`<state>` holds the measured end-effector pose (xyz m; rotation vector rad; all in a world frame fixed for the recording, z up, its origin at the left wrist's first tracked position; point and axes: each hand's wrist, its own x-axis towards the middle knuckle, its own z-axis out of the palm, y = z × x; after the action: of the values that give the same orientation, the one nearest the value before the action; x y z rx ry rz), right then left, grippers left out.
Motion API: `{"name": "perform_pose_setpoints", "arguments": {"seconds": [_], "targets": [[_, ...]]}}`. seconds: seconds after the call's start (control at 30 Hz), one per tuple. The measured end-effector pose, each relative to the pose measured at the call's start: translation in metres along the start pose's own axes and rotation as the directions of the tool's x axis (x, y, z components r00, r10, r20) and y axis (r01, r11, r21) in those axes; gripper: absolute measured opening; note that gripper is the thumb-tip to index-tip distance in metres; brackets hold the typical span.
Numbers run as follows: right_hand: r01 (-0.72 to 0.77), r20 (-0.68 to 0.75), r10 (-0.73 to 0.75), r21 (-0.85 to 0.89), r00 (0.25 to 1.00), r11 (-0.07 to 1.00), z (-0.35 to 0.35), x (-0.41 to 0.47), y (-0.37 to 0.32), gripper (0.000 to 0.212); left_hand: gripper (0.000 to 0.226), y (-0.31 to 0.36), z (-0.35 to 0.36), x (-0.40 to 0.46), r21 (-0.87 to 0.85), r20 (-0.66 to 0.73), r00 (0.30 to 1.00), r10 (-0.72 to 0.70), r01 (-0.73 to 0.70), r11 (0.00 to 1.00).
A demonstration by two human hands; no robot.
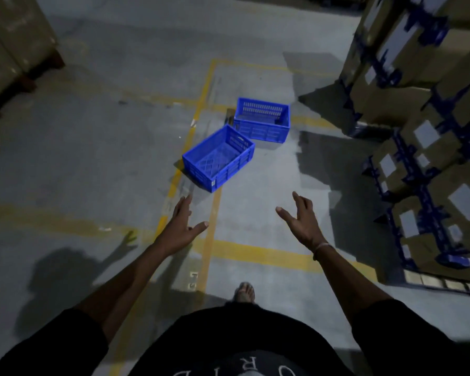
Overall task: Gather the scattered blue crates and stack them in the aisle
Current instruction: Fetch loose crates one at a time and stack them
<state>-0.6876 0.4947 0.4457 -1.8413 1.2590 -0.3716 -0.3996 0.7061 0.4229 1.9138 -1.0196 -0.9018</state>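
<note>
Two empty blue plastic crates stand on the grey floor ahead of me. The nearer crate (218, 158) sits turned at an angle over a yellow floor line. The farther crate (262, 119) sits just behind it and to the right, their corners nearly touching. My left hand (182, 225) is stretched forward with fingers spread, a short way below the nearer crate and apart from it. My right hand (300, 219) is also extended and open, lower right of the crates, holding nothing.
Stacked cardboard boxes (423, 137) with blue strapping rise along the right, on a pallet. More wrapped boxes on a wooden pallet (14, 47) stand at the far left. Yellow lines (258, 255) mark the concrete floor. My foot (244, 291) shows below.
</note>
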Motion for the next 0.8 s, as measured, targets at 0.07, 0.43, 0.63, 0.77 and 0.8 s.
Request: {"name": "perform_pose_setpoints", "arguments": {"seconds": [0.07, 0.43, 0.63, 0.77, 0.8], "targets": [[0.026, 0.013, -0.026, -0.019, 1.0, 0.999, -0.014, 0.053, -0.011, 0.085, 0.096, 0.015, -0.001, 0.044, -0.002, -0.014, 1.0, -0.003, 0.003, 1.0], [0.095, 0.111, -0.086, -0.084, 0.99, 0.992, -0.033, 0.301, -0.055, 0.087, 0.097, 0.036, -0.003, 0.253, -0.072, -0.057, 0.994, -0.098, 0.094, 0.993], [0.107, 0.194, -0.08, -0.139, 0.978, 0.985, -0.014, 0.452, -0.075, 0.09, 0.105, 0.024, -0.025, 0.386, -0.089, -0.078, 0.989, -0.126, 0.119, 0.989], [0.111, 0.261, -0.059, -0.188, 0.964, 0.976, -0.001, 0.541, -0.095, 0.093, 0.104, -0.009, -0.041, 0.462, -0.106, -0.027, 0.983, -0.18, 0.177, 0.979], [0.114, 0.272, -0.059, -0.193, 0.961, 0.975, 0.002, 0.562, -0.1, 0.093, 0.105, -0.016, -0.044, 0.48, -0.093, -0.029, 0.983, -0.179, 0.176, 0.98]]}}
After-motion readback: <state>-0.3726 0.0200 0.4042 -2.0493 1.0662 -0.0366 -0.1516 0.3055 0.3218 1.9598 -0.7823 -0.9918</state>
